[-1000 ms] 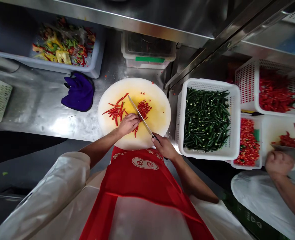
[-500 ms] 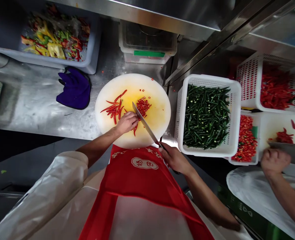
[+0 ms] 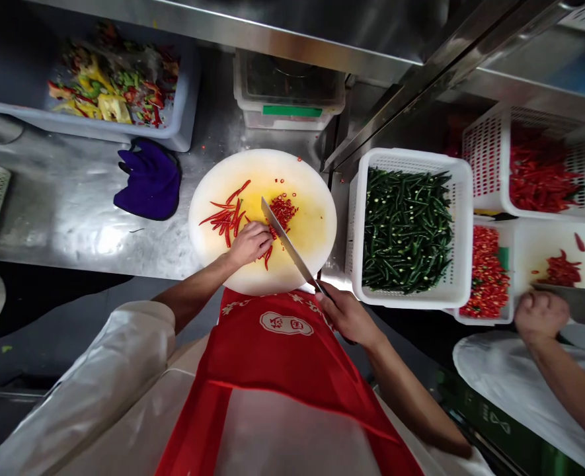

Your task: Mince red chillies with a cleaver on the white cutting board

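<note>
My right hand grips the dark handle of a long kitchen knife, whose blade slants across the round white cutting board. Just left of the blade, my left hand is closed with its fingers curled down on red chili peppers that stick out below it. Whole red chilies lie to the left on the board. A small heap of sliced chili sits against the blade's far side, with a few rings scattered beyond it. The peppers under my left fingers are partly hidden.
A white basket of green chilies stands right of the board. Beyond it, a co-worker's hand holds a blade near red chilies on another board. A purple cloth and a grey bin with scraps are left. A lidded container stands behind.
The view has shifted slightly. My hands and knife keep nearly the same place on the board. At the far left, a pale rounded shape has come into view.
</note>
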A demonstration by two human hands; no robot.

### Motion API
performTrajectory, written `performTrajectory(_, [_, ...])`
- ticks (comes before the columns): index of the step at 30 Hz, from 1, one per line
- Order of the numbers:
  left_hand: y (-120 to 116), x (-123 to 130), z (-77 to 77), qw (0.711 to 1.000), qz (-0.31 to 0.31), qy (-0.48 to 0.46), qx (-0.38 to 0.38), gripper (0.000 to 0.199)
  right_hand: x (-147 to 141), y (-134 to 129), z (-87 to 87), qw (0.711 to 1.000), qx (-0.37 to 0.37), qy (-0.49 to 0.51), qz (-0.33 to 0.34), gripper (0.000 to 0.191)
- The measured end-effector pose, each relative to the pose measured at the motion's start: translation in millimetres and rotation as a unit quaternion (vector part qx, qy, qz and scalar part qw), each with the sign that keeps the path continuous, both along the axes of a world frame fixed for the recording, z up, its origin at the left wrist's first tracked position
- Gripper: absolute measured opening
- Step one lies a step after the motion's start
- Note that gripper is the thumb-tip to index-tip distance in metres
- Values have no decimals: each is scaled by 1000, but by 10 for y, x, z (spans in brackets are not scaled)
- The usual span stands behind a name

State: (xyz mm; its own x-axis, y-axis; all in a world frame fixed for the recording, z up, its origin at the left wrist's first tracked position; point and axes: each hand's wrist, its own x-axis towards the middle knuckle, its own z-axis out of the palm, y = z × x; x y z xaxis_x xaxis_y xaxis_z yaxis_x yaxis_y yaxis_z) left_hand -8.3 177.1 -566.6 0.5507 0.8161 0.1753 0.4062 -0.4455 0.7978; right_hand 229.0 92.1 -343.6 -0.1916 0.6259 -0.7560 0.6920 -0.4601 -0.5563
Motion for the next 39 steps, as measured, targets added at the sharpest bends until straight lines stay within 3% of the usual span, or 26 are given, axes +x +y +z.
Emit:
performTrajectory(4, [6, 4, -11, 1000, -2, 1, -4, 21, 69, -109, 226, 999, -38, -7, 3, 51])
performTrajectory(7, [13, 15, -13, 1000, 0, -4, -10, 22, 65, -86, 213, 999, -49, -10, 6, 51])
performTrajectory(10, [22, 22, -5, 1000, 3, -12, -21, 23, 12, -26, 6, 999, -40, -18, 18, 50])
performTrajectory(15, [39, 19, 6, 999, 1, -17, -28, 23, -93, 10, -511, 998, 35, -31, 45, 51])
performTrajectory(19, [35, 2, 17, 1000, -3, 0, -6, 25, -81, 22, -664, 998, 59, -11, 28, 49])
performTrajectory(26, [-14, -97, 59, 1000, 13, 2, -3, 23, -26, -67, -374, 996, 82, 12, 14, 51])
performTrajectory(34, [12, -46, 7, 1000, 23, 17, -2, 19, 25, -181, 83, 1000, -19, -10, 13, 54])
performTrajectory(36, [10, -24, -19, 1000, 21, 21, -8, 21, 23, -167, 82, 999, -32, -9, 13, 53])
performTrajectory(39, [4, -16, -46, 999, 26, 27, -11, 22, -17, -134, -83, 999, -25, -18, 21, 51])
